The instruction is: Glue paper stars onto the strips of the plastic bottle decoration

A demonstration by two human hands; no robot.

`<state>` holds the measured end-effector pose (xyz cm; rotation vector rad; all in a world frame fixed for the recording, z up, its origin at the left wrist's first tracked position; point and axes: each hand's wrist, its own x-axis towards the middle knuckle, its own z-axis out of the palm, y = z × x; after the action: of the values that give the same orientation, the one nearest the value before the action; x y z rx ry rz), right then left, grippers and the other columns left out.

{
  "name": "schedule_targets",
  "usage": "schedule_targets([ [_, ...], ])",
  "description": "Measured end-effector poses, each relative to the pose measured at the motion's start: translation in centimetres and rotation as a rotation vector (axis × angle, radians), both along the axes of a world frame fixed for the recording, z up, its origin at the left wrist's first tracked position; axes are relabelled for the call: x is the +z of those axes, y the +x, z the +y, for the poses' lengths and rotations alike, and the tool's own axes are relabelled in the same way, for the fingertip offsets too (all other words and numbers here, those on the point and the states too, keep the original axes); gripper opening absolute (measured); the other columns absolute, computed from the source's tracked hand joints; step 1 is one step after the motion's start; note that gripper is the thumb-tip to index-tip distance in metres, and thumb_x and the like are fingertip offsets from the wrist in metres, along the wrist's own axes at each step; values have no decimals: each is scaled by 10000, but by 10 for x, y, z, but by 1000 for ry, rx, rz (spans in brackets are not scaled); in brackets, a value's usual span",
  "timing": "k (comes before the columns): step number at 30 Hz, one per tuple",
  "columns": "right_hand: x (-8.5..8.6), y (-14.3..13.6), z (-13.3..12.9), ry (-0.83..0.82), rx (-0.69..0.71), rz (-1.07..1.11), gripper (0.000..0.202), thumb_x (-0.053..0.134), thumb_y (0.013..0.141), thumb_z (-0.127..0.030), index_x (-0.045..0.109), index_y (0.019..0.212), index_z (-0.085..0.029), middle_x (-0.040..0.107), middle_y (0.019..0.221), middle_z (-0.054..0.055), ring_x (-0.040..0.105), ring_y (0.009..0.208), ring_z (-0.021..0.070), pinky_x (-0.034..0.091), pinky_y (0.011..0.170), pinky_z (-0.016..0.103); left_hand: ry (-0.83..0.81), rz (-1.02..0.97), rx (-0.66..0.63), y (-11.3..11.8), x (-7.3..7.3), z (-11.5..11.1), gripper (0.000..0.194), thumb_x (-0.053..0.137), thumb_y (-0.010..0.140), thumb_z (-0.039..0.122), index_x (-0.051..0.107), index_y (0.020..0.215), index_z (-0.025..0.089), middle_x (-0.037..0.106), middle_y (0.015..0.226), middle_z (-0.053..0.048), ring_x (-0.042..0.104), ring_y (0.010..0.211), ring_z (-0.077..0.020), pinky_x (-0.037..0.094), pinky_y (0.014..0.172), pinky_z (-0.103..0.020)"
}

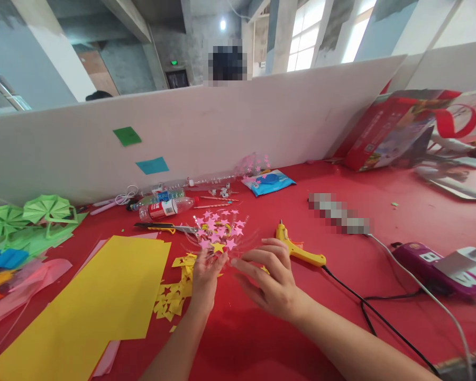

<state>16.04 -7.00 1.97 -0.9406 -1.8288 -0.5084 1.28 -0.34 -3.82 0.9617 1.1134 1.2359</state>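
Observation:
My left hand point(204, 278) is closed around the base of a clear plastic piece cut into thin, spread-out strips, probably part of a bottle. Pink paper stars point(221, 231) cover these strips, and a yellow star point(218, 247) sits near the front. Beside it is my right hand point(270, 278), its fingers apart and their tips close to the strips; I see nothing held in them. Yellow paper scraps point(170, 301) with star-shaped holes lie left of my left hand. Just beyond my right hand lies a yellow hot glue gun point(301, 251).
Large yellow paper sheets point(115, 296) cover the left front. Scissors point(162, 227), a plastic bottle point(168, 208) and a blue wipes packet point(269, 182) lie farther back. A white partition point(222, 127) closes the far side. The glue gun's black cord point(353, 291) runs right, near a purple power strip point(432, 267).

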Motion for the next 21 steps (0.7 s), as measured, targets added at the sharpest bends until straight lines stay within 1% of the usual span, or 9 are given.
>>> schedule_targets([
  [2, 1, -1, -1, -21, 8, -17, 212, 620, 840, -154, 609, 1044, -207, 693, 923, 39, 542, 858, 185, 417, 883, 388, -10, 4, -24, 0, 0, 0, 499, 802, 589, 397, 624, 1010, 198, 691, 968, -66, 651, 957, -225, 490, 825, -305],
  [4, 2, -2, -1, -44, 19, -16, 196, 603, 853, -152, 606, 1040, -210, 711, 914, 20, 558, 836, 174, 402, 893, 388, -16, 7, -28, 0, 0, 0, 507, 803, 590, 397, 619, 1019, 201, 688, 966, -62, 650, 951, -221, 488, 823, -301],
  [9, 1, -5, 1, -82, 77, 57, 259, 582, 839, -89, 585, 1071, -207, 715, 842, -5, 571, 758, 151, 355, 961, 418, -29, -7, -1, 1, 2, 0, 511, 811, 574, 389, 617, 1009, 203, 676, 971, -57, 637, 980, -222, 479, 836, -300],
  [14, 1, -8, 2, -143, 96, 146, 262, 550, 855, -99, 580, 1069, -248, 690, 767, -37, 583, 734, 145, 352, 994, 429, -35, -1, -6, 2, 6, -2, 508, 808, 559, 408, 614, 980, 200, 676, 952, -51, 639, 951, -217, 482, 809, -292],
  [19, 3, -9, 2, -174, 82, 209, 162, 556, 851, -96, 582, 938, -230, 680, 737, -43, 578, 684, 126, 332, 1029, 438, -43, -18, -23, 3, 6, -2, 513, 808, 553, 425, 608, 972, 207, 663, 965, -41, 626, 962, -205, 480, 809, -280],
  [21, 3, -10, 2, -167, 83, 202, 169, 556, 852, -97, 587, 941, -238, 687, 739, -44, 581, 693, 130, 330, 1031, 444, -45, -31, -20, 2, 5, -1, 526, 817, 546, 419, 606, 979, 208, 654, 976, -45, 616, 982, -208, 477, 825, -289],
])
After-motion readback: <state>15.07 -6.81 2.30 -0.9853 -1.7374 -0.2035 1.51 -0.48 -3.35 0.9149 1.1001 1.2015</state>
